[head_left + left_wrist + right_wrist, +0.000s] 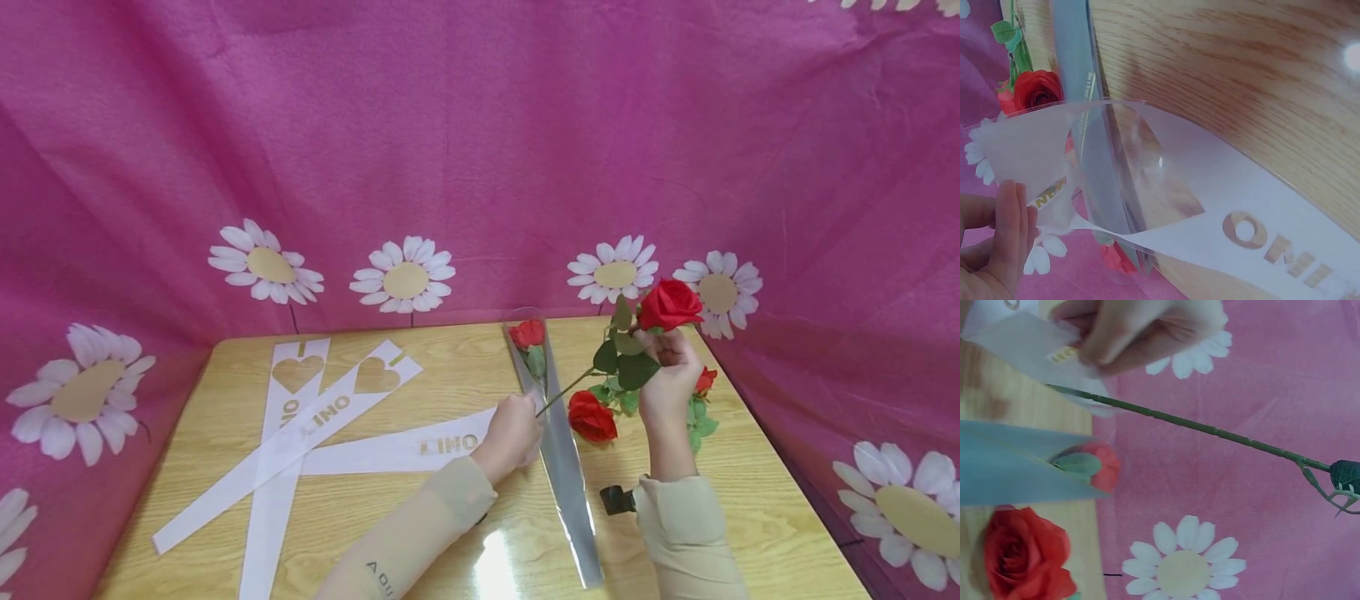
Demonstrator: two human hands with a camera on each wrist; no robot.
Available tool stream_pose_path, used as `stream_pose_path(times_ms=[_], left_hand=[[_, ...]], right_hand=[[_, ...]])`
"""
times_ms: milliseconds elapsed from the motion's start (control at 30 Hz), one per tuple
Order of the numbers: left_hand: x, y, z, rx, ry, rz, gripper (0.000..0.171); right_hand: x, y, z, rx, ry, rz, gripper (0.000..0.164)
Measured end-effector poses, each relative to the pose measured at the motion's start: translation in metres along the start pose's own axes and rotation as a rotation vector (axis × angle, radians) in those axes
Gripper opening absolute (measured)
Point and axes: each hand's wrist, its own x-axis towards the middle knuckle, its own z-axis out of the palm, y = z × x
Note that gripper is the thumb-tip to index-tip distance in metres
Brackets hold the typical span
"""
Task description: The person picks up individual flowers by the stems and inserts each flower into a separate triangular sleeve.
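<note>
red artificial rose above the table, right hand gripping below its bloom
green stem slants toward a white sleeve, left hand pinching its end; see-through letters read "only"

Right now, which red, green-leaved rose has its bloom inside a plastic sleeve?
The rose in the long, grey, tapered sleeve; the other red blooms are uncovered.

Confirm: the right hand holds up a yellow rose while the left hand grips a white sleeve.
Not yellow: the rose is red, as the head view shows. The right hand holds it up and the left hand grips a white sleeve.
</note>
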Motion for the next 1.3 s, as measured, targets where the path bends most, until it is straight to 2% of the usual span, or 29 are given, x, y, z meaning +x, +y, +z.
stream_pose_path(times_ms=[133, 267, 433, 700, 967, 1167, 1300], left_hand=[[0.002, 0.001, 0.0, -0.023, 0.013, -0.023, 0.015], [0.004, 0.002, -0.004, -0.052, 0.042, -0.035, 0.011], [0.007, 0.004, -0.01, -0.113, 0.076, -0.029, 0.011], [0.014, 0.008, -0.025, -0.185, 0.158, 0.014, 0.025], [0.015, 0.013, -0.035, -0.259, 0.134, -0.004, 0.036], [0.016, 0.016, -0.038, -0.279, 0.196, 0.017, 0.033], [0.016, 0.018, -0.042, -0.313, 0.21, 0.017, 0.027]], right_hand=[[-0.004, 0.005, -0.003, -0.081, 0.044, 0.022, 0.018], [-0.007, 0.01, -0.004, -0.109, 0.08, 0.045, 0.02], [-0.008, 0.016, -0.003, -0.063, 0.109, 0.072, 0.019], [-0.01, 0.022, -0.003, 0.021, 0.149, 0.107, 0.019], [-0.013, 0.029, -0.001, 0.041, 0.17, 0.1, 0.023], [-0.018, 0.034, 0.002, 0.039, 0.154, 0.095, 0.026], [-0.021, 0.036, 0.006, 0.063, 0.136, 0.111, 0.025]])
